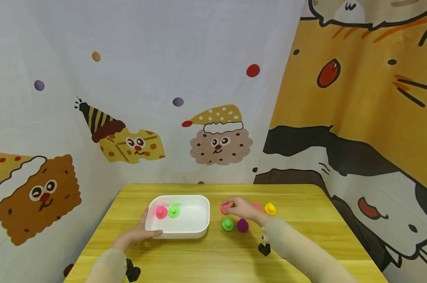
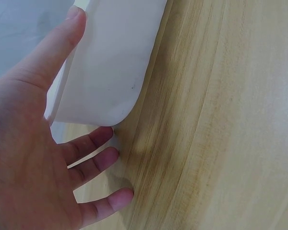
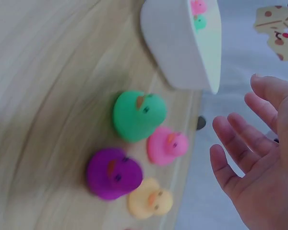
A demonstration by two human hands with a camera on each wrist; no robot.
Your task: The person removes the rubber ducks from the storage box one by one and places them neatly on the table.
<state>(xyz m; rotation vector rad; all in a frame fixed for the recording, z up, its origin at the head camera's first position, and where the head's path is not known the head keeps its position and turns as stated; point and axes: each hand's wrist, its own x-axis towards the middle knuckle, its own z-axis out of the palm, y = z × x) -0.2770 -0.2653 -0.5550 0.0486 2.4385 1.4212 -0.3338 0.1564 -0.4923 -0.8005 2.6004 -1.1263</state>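
Note:
My left hand holds the near left corner of a white plastic box. Its thumb lies along the front rim; the other fingers go round the left side. Inside the box sit a pink toy duck and a green toy duck. My right hand hovers over another pink duck; in the right wrist view its loosely bent fingers hold nothing. Nearer on the table stand a green duck and a purple duck.
Right of my hand are a yellow duck and a partly hidden pink duck. The wooden table ends at the back against a cartoon-print curtain. A dark piece hangs at the right wrist.

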